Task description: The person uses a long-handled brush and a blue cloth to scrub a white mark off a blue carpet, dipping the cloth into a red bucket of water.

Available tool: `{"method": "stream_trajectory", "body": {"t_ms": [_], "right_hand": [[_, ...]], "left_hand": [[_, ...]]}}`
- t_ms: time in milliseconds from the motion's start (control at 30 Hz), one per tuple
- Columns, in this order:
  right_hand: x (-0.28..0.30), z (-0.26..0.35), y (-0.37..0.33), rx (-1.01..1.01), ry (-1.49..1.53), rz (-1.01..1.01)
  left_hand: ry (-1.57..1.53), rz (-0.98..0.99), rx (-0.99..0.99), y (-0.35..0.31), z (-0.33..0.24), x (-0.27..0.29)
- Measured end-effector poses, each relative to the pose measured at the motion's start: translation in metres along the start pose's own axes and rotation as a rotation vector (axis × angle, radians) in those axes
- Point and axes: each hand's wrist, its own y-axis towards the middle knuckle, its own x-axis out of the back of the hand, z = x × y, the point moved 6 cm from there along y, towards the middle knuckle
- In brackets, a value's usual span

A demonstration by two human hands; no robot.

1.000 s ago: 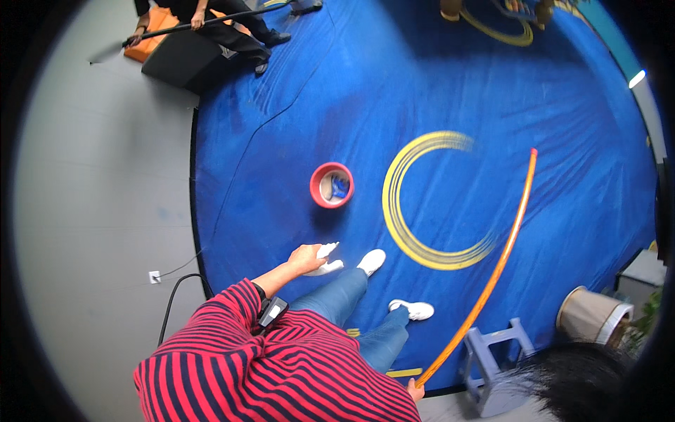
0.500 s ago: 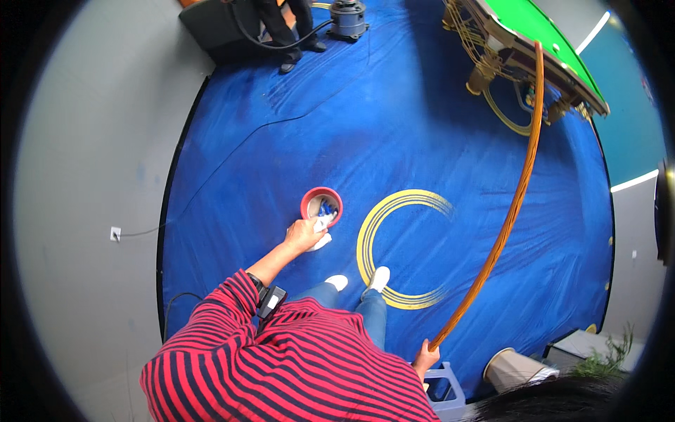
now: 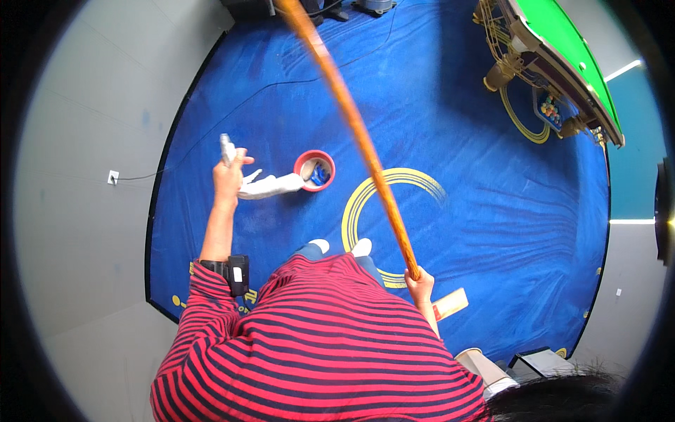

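Long orange cue [image 3: 355, 126] – stiff and light by the look of it, best gripped near the butt – slanting from lower centre up to the frame's top edge, tip out of view. Right hand [image 3: 420, 283] wrapped shut around its lower end. White cloth [image 3: 271, 186] – soft, limp – clutched in raised left hand [image 3: 228, 176], trailing toward red bowl [image 3: 314, 170] at centre left.

The left hand [image 3: 228, 176], half a second ago down at the red bucket [image 3: 314, 169], is now raised clear of it with a white cloth [image 3: 271, 186] in its fingers, the cloth trailing toward the bucket's rim. The orange cue stick [image 3: 355, 126] in the right hand [image 3: 420, 285] now slants up leftward across the blue carpet [image 3: 478, 204], where before it leaned rightward.
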Motion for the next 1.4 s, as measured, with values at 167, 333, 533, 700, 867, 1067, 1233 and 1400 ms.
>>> {"method": "stream_trajectory", "body": {"t_ms": [167,333,533,700,867,1067,1233,1400], "right_hand": [[0.000,0.009,0.025,0.189,-0.179,0.301],[-0.016,0.016,0.044,0.365,-0.313,0.586],[-0.043,0.034,0.098,0.406,-0.388,0.650],[-0.068,0.058,0.132,0.458,-0.400,0.676],[-0.100,0.091,0.138,0.540,-0.388,0.689],[-0.140,0.133,0.125,0.575,-0.395,0.757],[-0.169,0.157,0.113,0.611,-0.339,0.880],[-0.212,0.164,0.100,0.699,-0.362,1.051]], "left_hand": [[-0.406,0.015,0.235,-0.018,0.009,0.020],[-0.669,-0.081,0.243,-0.043,0.017,0.051],[-0.723,-0.144,0.172,-0.076,0.019,0.098],[-0.660,-0.186,-0.010,-0.099,-0.020,0.120],[-0.622,-0.254,-0.134,-0.122,-0.062,0.140],[-0.547,-0.349,-0.329,-0.140,-0.105,0.180],[-0.518,-0.313,-0.488,-0.150,-0.141,0.187],[-0.483,-0.362,-0.590,-0.149,-0.162,0.173]]}}
